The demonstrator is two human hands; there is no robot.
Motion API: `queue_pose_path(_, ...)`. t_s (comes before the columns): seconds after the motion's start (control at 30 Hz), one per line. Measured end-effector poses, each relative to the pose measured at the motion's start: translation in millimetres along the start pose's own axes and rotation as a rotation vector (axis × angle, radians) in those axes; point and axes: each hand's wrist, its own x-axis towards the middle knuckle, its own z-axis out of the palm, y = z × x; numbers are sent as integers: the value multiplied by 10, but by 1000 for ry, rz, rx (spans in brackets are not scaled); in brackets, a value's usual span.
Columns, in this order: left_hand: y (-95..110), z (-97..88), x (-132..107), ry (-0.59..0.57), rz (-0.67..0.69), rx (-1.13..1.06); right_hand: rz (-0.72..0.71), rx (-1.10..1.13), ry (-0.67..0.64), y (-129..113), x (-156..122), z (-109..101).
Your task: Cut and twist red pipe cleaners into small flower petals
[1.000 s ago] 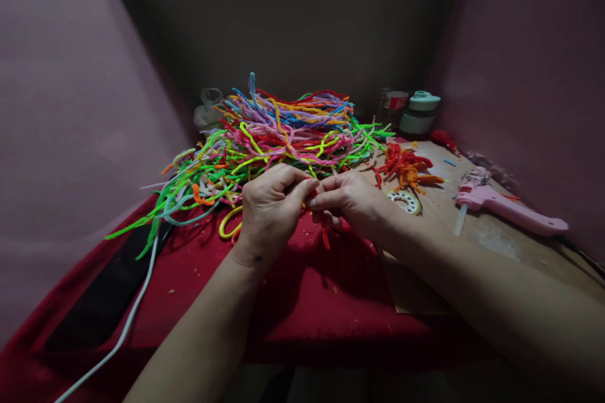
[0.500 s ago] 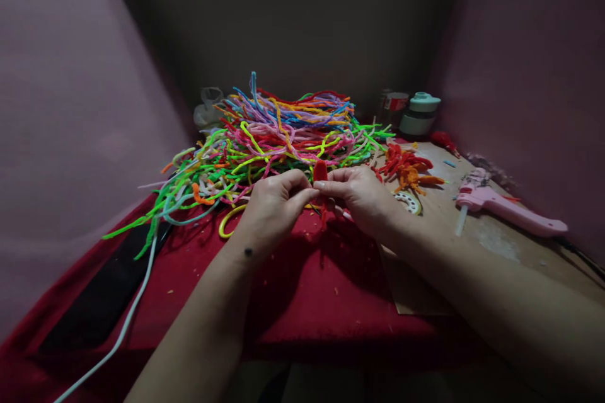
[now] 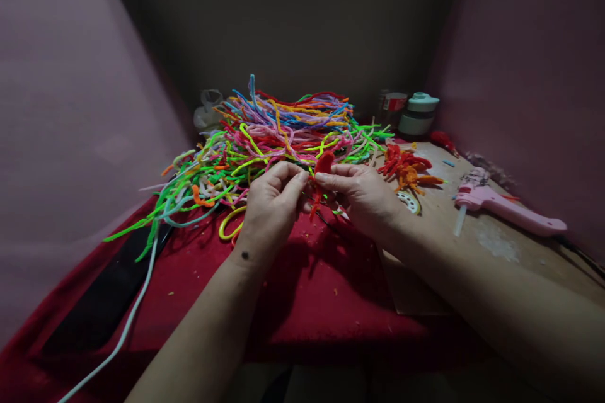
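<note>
I see R hand point(image 3: 362, 193) pinching red chenille-stem piece point(image 3: 325, 162) above red cloth point(image 3: 331, 321); L hand point(image 3: 274, 201) narrow beside it, can't tell if gripping. Prob. shaping step; next move needs steady R pinch.

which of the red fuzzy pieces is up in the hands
The round-topped red piece pinched by the right hand, just beside the left hand. The red clump lies on the brown board, red stems in the colourful pile.

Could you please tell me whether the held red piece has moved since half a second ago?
Yes: judged against the fuzzy-stem pile, the red piece has tilted, its top shifting slightly right and up.
</note>
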Motion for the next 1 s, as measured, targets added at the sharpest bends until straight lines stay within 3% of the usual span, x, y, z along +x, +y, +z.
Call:
queue_pose_path(0.17,26,-47,27,3,-130,-208,-10,-31,6,8,6,-10)
queue_pose_path(0.37,44,-47,24,-46,-60,-54,-37,-84,17,-9,-8,-2)
queue_pose_path(0.53,38,-25,19,-11,-7,77,-96,-153,19,-30,-25,18)
queue_pose_path(0.77,37,-48,30,-1,-60,32,-91,-198,7,-14,-22,8)
queue_pose_path(1.0,-7,-106,45,-76,-145,-86,-99,-198,11,-6,-15,3)
